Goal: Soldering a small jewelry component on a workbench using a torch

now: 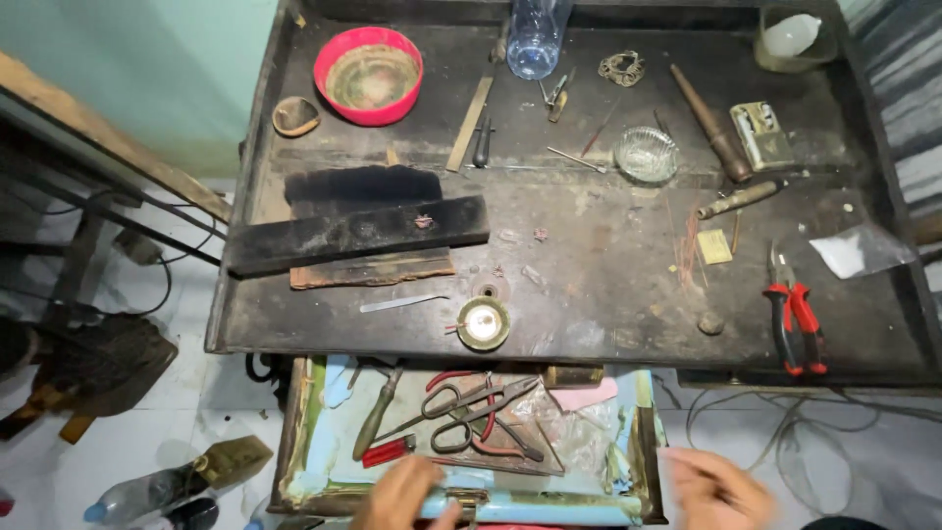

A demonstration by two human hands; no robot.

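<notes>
The left hand (400, 494) rests with its fingers curled over the front edge of the open pale-blue wooden drawer (306, 461); the right hand (716, 488), blurred, hovers just right of it, grip unclear. Inside lie dark metal shears (471, 412). Beyond, red-handled pliers (797, 319) rest on the dark worktop (589, 285).

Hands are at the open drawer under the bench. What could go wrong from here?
The left hand grips the drawer's front edge close to the scissors and loose blades; a slip could cut it. The small round dish sits at the bench lip above the drawer; a jolt might knock it in.
</notes>
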